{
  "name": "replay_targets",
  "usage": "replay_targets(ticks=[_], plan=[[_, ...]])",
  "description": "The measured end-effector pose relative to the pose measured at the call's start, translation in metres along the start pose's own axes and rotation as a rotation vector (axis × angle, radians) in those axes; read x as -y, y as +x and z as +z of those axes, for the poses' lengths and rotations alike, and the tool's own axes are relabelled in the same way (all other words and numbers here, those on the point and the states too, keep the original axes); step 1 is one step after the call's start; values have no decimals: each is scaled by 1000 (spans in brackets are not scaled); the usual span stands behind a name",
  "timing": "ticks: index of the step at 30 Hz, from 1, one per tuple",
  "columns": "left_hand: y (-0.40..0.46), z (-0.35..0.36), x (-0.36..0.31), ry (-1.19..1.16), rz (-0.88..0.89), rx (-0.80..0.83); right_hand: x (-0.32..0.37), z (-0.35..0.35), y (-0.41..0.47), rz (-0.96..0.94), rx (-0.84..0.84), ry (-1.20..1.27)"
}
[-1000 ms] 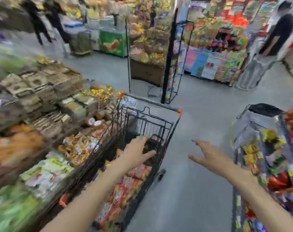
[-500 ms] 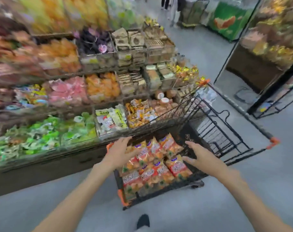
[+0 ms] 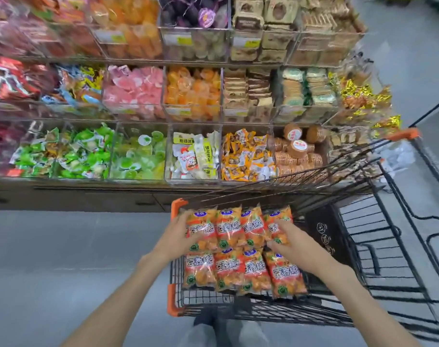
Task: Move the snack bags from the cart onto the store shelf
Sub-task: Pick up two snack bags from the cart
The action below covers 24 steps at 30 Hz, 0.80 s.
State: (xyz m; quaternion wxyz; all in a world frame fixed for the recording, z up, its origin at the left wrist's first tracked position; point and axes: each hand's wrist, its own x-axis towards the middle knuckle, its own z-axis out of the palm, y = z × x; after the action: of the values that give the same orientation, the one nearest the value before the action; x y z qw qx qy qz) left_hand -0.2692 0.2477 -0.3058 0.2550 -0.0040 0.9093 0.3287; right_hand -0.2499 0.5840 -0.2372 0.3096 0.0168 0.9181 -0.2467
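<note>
With the left hand (image 3: 181,236) and right hand (image 3: 291,242) pressing inward on the upper row of snack bags (image 3: 238,229) in the cart (image 3: 174,291) at lower centre, fingers loosely curved, the slippery middle bags could slide out if squeezed unevenly.

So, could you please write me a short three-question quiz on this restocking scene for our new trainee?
1. True or false: the orange snack bags lie in two rows in the cart.
2. The left hand touches: A) the far row's left end, B) the cart handle, C) a shelf bin.
3. Which hand rests at the far row's right end?

Key: 1 true; 2 A; 3 the right hand.
</note>
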Motion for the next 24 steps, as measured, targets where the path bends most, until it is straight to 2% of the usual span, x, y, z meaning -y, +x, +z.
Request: replay_targets(ticks=[4,9,15,24], plan=[[39,35,23,-188,-120,-51,-16,10,52,-15,80,-2],[94,100,85,-346,-291,-106,-35,38,107,14,158,-1],[138,164,152,-494,-450,-138,-54,82,141,42,228,125],[161,161,134,-544,-512,-169,-79,116,150,9,205,191]])
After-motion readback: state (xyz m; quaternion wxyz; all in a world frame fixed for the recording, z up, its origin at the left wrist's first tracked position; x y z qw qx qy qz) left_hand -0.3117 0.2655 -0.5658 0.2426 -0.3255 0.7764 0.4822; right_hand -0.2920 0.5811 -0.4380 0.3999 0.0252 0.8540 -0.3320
